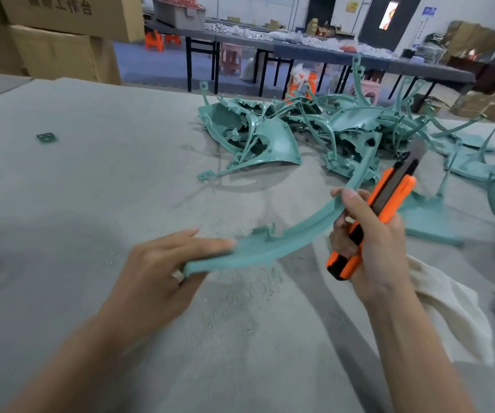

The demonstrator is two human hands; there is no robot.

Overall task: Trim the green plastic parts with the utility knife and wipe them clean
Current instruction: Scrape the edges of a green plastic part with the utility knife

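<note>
Green curved strip (294,234): one, held above the table (91,189); your left hand (162,269) grips its near end. Right hand (368,236) clamps one orange knife (374,216), thumb on strip. One pile of parts (314,129) behind, one cloth (455,311) right.

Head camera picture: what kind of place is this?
Probably a factory workshop: a pile of green plastic parts lies on the grey table, cardboard boxes are stacked nearby, and long tables with more goods stand behind.

- One head view, from over the near edge of the grey table (76,189), facing forward and down;
- close: left hand (156,272) and right hand (371,234) loom large over the table's near half.
</note>
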